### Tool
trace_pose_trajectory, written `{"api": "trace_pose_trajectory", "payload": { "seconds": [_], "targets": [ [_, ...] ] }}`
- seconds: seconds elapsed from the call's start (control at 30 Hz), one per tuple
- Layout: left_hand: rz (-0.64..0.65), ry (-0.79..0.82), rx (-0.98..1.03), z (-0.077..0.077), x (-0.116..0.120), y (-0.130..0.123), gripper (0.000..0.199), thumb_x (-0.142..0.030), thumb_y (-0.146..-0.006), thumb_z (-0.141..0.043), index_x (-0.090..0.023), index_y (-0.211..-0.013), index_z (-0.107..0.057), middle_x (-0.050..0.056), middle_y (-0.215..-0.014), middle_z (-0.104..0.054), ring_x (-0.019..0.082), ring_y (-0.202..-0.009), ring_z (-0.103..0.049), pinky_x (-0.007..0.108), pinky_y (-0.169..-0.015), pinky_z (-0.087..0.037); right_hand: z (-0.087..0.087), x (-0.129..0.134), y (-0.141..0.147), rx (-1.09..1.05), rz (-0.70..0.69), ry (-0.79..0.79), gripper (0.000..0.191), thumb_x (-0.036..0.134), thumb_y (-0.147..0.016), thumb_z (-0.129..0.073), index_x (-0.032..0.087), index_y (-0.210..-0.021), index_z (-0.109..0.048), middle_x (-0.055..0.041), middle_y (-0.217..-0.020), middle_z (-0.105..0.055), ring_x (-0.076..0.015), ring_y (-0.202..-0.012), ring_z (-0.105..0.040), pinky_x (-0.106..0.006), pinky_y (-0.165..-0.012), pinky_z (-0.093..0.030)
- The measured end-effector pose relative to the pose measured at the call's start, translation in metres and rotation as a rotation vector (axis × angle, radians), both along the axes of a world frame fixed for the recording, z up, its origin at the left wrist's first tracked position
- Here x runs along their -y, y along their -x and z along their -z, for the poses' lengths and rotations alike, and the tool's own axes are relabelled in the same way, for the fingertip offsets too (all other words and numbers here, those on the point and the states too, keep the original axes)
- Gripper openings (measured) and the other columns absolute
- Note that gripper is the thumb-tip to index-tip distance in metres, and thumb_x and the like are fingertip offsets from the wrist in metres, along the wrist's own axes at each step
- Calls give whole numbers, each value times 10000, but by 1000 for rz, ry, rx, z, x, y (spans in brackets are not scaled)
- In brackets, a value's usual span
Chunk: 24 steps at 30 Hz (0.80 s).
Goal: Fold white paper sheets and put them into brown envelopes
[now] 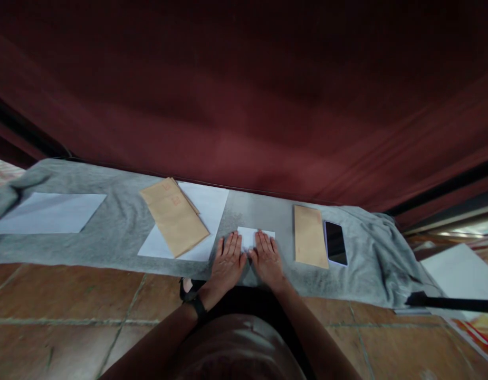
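A small folded sheet of white paper [249, 237] lies on the grey cloth in front of me. My left hand [228, 259] rests flat on its left part, fingers stretched forward. On its right part lies my right hand [267, 258], also flat with the fingers extended. The thumbs come close together at the paper's near edge. Both palms cover much of the paper, so its lower corners are hidden. To the right is a brown envelope [310, 237], apart from my right hand. Left of my hands, brown envelopes [176, 216] overlap white sheets [212, 203].
A phone [336, 243] lies right of the single envelope. Another white sheet [49, 212] is at the far left. Grey cloth [117, 221] covers the narrow surface, wrinkled at both ends. A dark red curtain [244, 132] hangs behind it. Tiled floor [69, 295] shows below.
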<state>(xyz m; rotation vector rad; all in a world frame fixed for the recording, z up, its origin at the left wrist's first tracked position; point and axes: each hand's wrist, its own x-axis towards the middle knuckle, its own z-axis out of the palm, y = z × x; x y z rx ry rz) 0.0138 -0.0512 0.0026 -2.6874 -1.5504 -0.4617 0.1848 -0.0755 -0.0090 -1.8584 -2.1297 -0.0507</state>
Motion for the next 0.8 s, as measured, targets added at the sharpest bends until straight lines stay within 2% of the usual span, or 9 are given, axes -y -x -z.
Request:
{"api": "trace_pose_trajectory", "payload": {
  "seconds": [0.13, 0.3, 0.47, 0.6, 0.8],
  "targets": [
    [97, 11, 32, 0, -9, -16, 567, -269, -1024, -306, -99, -1564, -333, 133, -1599, -400, 243, -1518, -302, 496, -1263, -188, 1, 0, -1, 22, -8, -11, 555, 260, -1049, -334, 74, -1572, -309, -158, -1611, -358, -259, -1507, -303, -495, -1217, -253],
    [98, 52, 12, 5, -21, -27, 585, -387, -1042, -325, -75, -1533, -380, 158, -1595, -402, 260, -1515, -309, 497, -1256, -195, 4, 0, -3, 53, 27, -7, 592, 183, -1008, -333, 76, -1586, -271, -165, -1614, -349, -264, -1505, -306, -504, -1218, -237],
    [86, 38, 6, 6, -25, -22, 658, -500, -1030, -351, -76, -1533, -378, 179, -1605, -373, 283, -1532, -261, 537, -1253, -163, 6, 2, -6, 62, 79, -40, 565, 212, -1023, -335, 47, -1564, -319, -186, -1607, -358, -283, -1504, -304, -509, -1215, -239],
    [70, 44, -11, 5, -26, -20, 701, -524, -1014, -371, -52, -1532, -369, 205, -1603, -363, 300, -1535, -249, 553, -1253, -142, 7, 3, -11, 42, 116, -82, 528, 235, -1050, -306, 68, -1548, -358, -203, -1592, -379, -293, -1481, -351, -540, -1188, -278],
    [25, 33, 4, 7, -27, -22, 733, -535, -1001, -379, -48, -1546, -333, 227, -1594, -372, 319, -1522, -278, 557, -1248, -130, 10, 6, -19, 23, 213, -105, 560, 282, -1062, -293, 36, -1564, -309, -231, -1581, -386, -306, -1459, -376, -529, -1175, -301]
  ]
}}
